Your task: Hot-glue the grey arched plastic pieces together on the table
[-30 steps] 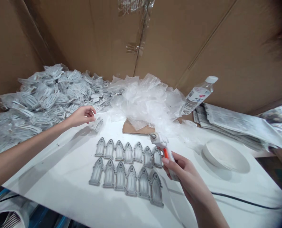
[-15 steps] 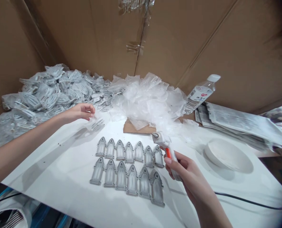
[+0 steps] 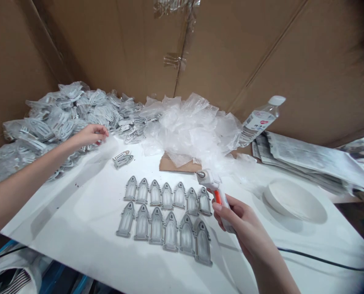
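My left hand (image 3: 92, 134) pinches a clear plastic bag (image 3: 110, 147) above the table's left part. Below and right of the bag lies a small stack of grey arched pieces (image 3: 123, 159). A white glue gun (image 3: 218, 196) with an orange trigger is gripped in my right hand (image 3: 235, 216), its metal nozzle aimed left. Two rows of grey arched frames with pale, translucent middles, such as this frame (image 3: 156, 226), lie flat on the white table (image 3: 87, 245), left of the glue gun.
Bagged grey pieces (image 3: 53, 114) are heaped at the back left, beside a pile of plastic bags (image 3: 194, 126). A piece of cardboard (image 3: 178, 164) lies in front. Rightward are a bottle (image 3: 258, 122), flat stacked sheets (image 3: 316, 159), a white bowl (image 3: 295, 202) and a black cord (image 3: 319, 260).
The grey pieces that were in the bag now lie loose on the table. My left hand has moved left and away with the bag. My right hand stays nearly still.
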`<state>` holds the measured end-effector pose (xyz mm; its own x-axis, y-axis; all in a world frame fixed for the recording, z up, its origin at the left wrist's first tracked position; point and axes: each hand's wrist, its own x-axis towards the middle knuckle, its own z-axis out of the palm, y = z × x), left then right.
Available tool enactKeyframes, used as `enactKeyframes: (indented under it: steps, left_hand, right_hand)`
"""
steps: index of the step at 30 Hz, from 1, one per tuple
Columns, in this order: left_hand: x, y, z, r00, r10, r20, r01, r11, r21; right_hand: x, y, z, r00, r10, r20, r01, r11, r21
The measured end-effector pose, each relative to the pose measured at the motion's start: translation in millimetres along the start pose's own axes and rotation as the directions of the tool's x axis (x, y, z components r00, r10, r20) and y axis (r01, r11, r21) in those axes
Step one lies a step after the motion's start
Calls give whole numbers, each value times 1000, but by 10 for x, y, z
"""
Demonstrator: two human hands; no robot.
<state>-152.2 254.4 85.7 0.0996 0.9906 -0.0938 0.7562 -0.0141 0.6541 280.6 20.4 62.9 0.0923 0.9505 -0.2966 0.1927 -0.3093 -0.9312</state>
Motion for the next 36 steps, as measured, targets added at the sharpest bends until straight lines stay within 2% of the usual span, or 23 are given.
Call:
enactKeyframes:
  steps: [2,4,8,10,12,17,20,23,27,31,34,36]
  left_hand:
    - [17,-105,20,1000,16,-15,-14,991,132]
    - [-15,-147,68,995,85,-56,-69,967,246]
    - [-181,37,254,954,293,-65,-251,899,360]
    - [-271,265,369,919,394,11,-372,857,356]
    - [-328,566,479,864,493,99,-496,803,330]
    - [-229,1477,826,680,680,276,-733,635,244]
    - [-107,2043,1229,542,746,388,-837,519,173]
    - [-72,2596,1775,406,787,465,-908,405,108]
    - [-174,3280,2509,273,806,525,-955,291,50]
    - [-314,3785,3046,198,780,593,-975,220,36]
    - [-393,3990,3303,165,733,660,-982,181,43]
    - [-427,4051,3425,167,694,701,-983,169,67]
  right_hand:
    - [-5,-2,-4,1000,-3,-5,3,1000,-3]
    - [-4,-6,-9,1000,-5,-11,5,1000,3]
    - [7,-37,-25,1000,-15,-17,15,1000,22]
    - [4,-65,-43,1000,-18,-24,19,999,30]
    - [-18,-88,-73,999,-21,-34,22,999,40]
    - [-215,-63,-229,997,-15,-82,20,997,69]
    - [-437,12,-387,989,2,-150,16,993,117]
    - [-710,111,-592,966,35,-255,20,978,209]
    - [-1081,283,-910,905,100,-412,44,944,326]
    - [-1359,487,-1192,853,133,-505,75,926,370]
    - [-1484,613,-1319,830,131,-542,94,925,368]
    - [-1537,669,-1360,825,124,-551,103,926,364]
